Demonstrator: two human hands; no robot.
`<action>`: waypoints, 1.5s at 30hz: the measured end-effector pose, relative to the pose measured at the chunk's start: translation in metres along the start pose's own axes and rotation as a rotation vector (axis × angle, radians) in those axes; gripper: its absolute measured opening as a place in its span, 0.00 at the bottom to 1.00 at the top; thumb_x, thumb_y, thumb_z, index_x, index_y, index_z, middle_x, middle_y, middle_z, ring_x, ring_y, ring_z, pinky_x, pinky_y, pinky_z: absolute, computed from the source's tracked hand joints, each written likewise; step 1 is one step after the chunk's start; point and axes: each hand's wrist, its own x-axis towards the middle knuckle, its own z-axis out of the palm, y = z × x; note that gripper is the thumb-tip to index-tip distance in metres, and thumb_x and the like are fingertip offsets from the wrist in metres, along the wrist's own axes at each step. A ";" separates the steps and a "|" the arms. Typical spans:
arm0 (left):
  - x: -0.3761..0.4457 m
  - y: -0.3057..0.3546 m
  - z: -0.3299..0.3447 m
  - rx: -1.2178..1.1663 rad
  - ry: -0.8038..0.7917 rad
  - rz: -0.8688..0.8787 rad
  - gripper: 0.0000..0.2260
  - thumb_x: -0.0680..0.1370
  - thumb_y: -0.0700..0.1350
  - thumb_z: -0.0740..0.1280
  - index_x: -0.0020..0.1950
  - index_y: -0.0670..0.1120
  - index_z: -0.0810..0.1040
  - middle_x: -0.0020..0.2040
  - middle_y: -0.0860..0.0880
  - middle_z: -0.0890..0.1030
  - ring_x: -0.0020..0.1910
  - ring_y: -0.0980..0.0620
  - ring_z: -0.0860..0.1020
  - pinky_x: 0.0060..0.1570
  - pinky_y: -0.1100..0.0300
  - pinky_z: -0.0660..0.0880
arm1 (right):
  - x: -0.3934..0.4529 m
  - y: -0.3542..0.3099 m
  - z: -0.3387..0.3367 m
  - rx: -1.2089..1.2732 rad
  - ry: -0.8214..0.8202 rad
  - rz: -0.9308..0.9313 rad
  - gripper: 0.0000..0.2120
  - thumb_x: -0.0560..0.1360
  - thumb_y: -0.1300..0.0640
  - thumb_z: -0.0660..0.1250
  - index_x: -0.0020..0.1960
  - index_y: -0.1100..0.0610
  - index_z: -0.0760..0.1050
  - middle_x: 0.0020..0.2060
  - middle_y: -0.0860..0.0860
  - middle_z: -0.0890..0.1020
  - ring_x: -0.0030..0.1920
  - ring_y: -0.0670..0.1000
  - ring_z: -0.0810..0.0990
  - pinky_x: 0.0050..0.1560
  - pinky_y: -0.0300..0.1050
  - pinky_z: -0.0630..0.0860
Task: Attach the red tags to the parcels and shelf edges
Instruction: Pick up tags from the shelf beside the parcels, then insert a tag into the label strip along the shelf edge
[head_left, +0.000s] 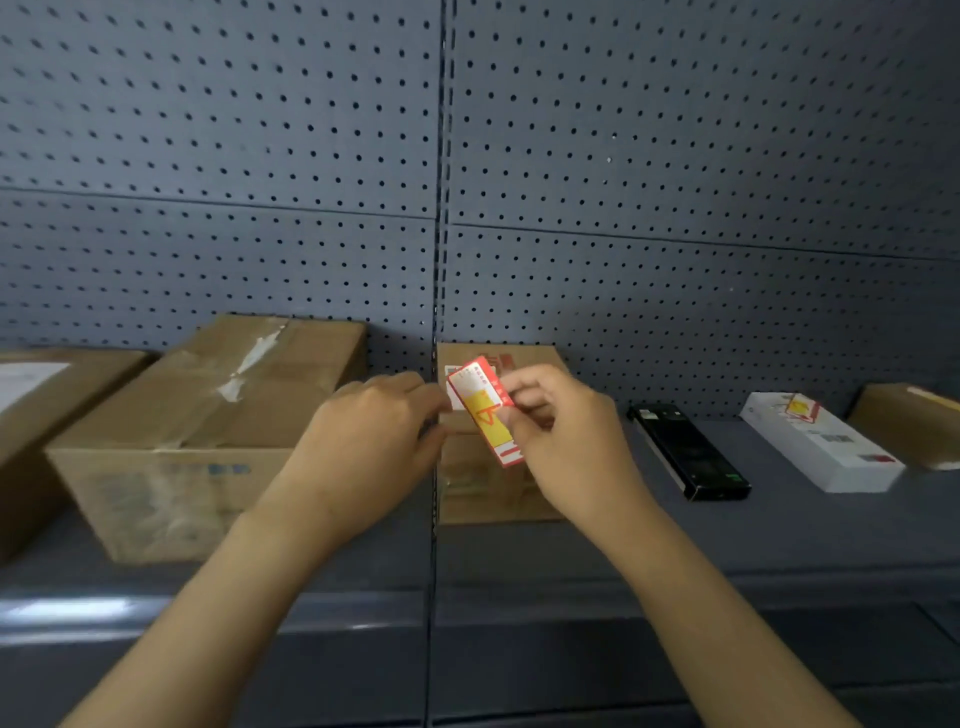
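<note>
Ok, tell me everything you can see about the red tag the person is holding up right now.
The red tag is a small oblong card with a red border, a pale upper panel and a yellow lower panel bearing a red handwritten mark. It looks like thin paper or card; its print is too small to read. It is tilted, top leaning left, in front of the small cardboard parcel. The right hand pinches its right edge; the left hand reaches its left edge, contact unclear.

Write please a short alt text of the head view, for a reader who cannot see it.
Right hand pinches a red tag in front of a small cardboard parcel on a dark shelf; the left hand reaches to the tag's left edge. A large cardboard box stands left; a black box and a tagged white box lie right.
</note>
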 end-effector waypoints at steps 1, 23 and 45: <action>-0.010 -0.001 -0.004 0.016 -0.004 -0.014 0.05 0.74 0.47 0.68 0.48 0.49 0.80 0.43 0.50 0.81 0.40 0.47 0.80 0.33 0.59 0.68 | -0.008 -0.005 0.003 0.007 -0.026 -0.005 0.09 0.75 0.62 0.68 0.51 0.51 0.78 0.41 0.43 0.80 0.43 0.43 0.79 0.42 0.31 0.75; -0.172 -0.139 -0.033 0.104 -0.213 -0.043 0.09 0.60 0.43 0.77 0.36 0.50 0.80 0.30 0.51 0.81 0.26 0.49 0.79 0.22 0.62 0.72 | -0.084 -0.096 0.178 0.006 -0.243 0.095 0.05 0.75 0.62 0.66 0.45 0.53 0.74 0.36 0.42 0.76 0.36 0.38 0.76 0.38 0.30 0.73; -0.193 -0.173 0.030 0.033 -0.301 -0.047 0.11 0.63 0.40 0.74 0.44 0.49 0.82 0.39 0.50 0.84 0.37 0.46 0.82 0.33 0.56 0.79 | -0.087 -0.069 0.229 0.013 -0.235 0.109 0.08 0.75 0.66 0.66 0.46 0.54 0.74 0.40 0.43 0.77 0.39 0.38 0.77 0.39 0.27 0.74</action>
